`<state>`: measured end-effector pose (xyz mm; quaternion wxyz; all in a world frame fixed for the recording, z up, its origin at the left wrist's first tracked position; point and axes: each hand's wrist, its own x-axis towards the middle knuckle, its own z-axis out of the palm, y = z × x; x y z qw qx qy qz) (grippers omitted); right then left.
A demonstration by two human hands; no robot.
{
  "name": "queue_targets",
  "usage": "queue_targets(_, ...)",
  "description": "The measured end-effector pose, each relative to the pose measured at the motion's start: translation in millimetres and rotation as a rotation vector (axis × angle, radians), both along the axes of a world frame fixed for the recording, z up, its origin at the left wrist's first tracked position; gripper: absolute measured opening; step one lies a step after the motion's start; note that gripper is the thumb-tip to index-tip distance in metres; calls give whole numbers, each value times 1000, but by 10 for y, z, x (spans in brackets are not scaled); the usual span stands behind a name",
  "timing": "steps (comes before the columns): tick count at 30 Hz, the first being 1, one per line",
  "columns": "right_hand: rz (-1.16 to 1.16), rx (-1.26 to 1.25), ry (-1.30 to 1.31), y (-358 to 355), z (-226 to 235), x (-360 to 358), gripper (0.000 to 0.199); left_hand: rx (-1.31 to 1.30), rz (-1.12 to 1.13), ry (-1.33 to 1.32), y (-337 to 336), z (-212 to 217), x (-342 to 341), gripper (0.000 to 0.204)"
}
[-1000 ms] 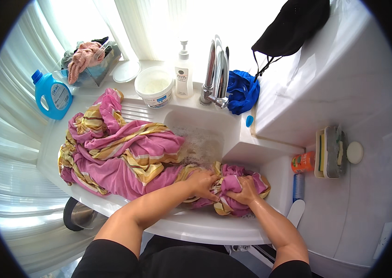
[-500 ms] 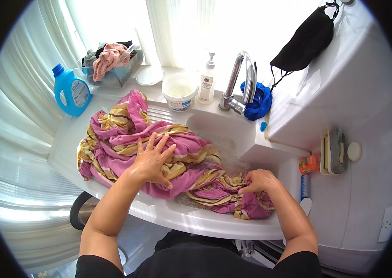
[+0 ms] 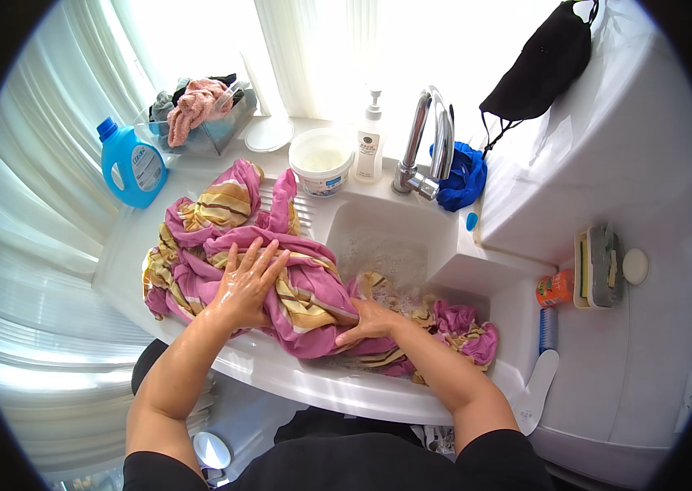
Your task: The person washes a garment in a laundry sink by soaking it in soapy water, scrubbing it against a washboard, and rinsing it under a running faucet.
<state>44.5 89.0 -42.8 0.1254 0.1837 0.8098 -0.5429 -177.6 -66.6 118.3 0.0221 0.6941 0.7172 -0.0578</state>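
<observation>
A wet pink cloth with yellow and brown stripes [image 3: 313,262] lies bunched on the ribbed side of the white sink [image 3: 280,376], its right end trailing into the basin. My left hand [image 3: 249,282] is open, fingers spread flat on the middle of the bundle. To its right, my right hand [image 3: 372,321] cups the bundle's side over the basin's edge, thumb toward me and fingers pressed into the folds. Fingertips there are partly hidden by fabric. Below the chrome faucet [image 3: 436,147], sudsy water [image 3: 378,250] shows in the basin.
Behind the cloth stand a blue detergent jug [image 3: 135,168], a clear bin of laundry [image 3: 207,127], a white tub [image 3: 321,159] and a pump bottle [image 3: 369,147]. A blue bag [image 3: 462,176] sits by the faucet. At right are a sponge holder [image 3: 597,266] and a brush [image 3: 539,393].
My right hand has moved left from the cloth's trailing end to the main bundle. The bundle is pushed more compactly leftward, uncovering more of the basin. My left hand has shifted slightly left.
</observation>
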Motion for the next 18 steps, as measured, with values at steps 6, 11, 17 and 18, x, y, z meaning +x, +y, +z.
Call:
queue_targets(6,-307,265,275,-746,309,316,71,72,-225,7,58,-135,3,89)
queue_targets(11,-468,134,371,-574,959,893,45,-74,-210,-227,59,234,155,109)
queue_targets(17,-935,-378,511,-246,1509,1627,41,-256,-83,-111,40,203,166,140)
queue_targets(18,-999,-436,541,-183,1530,1639,41,-232,-43,-149,-25,39,66,139)
